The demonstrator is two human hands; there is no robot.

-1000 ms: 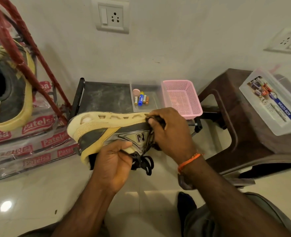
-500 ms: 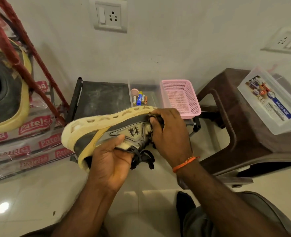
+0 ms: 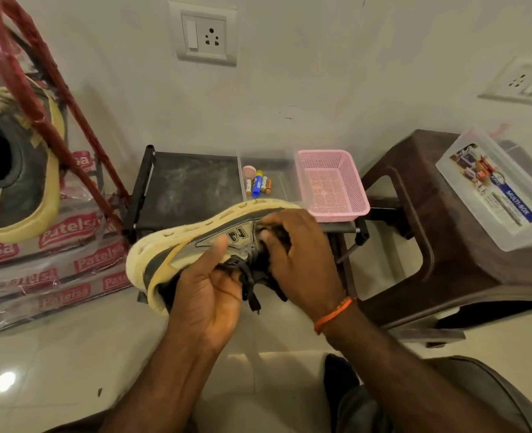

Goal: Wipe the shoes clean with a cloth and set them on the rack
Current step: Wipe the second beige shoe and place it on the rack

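The left hand (image 3: 207, 295) grips the grey-and-yellow sneaker (image 3: 196, 242), held sole-up on its side in front of the low black rack (image 3: 189, 185). The right hand (image 3: 299, 260) presses what looks like a dark cloth (image 3: 277, 237) against its upper.

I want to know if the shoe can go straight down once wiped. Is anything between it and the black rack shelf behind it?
Nothing visible blocks it. The left part of the rack shelf is bare; a clear tray of batteries and a pink basket fill its right end. Both hands hold the shoe.
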